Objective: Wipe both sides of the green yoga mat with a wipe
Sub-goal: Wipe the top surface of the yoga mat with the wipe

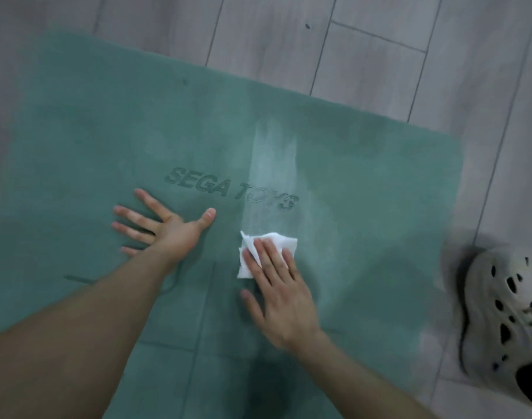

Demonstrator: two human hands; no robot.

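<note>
1. The green yoga mat (107, 140) lies flat on the grey plank floor (379, 55), its "SEGA TOYS" lettering (231, 193) facing up.
2. The left hand (165, 228) is spread wide, palm down on the mat just below the lettering, fingers straight and splayed, the forearm reaching in from the lower left.
3. The right hand (277, 285) lies flat with straight fingers, pressing a crumpled white wipe (270, 252) against the mat.
4. A pale wet streak (274, 164) runs up the mat from the wipe.
5. A white perforated shoe (506, 313) rests on the floor beside the mat's right edge.
</note>
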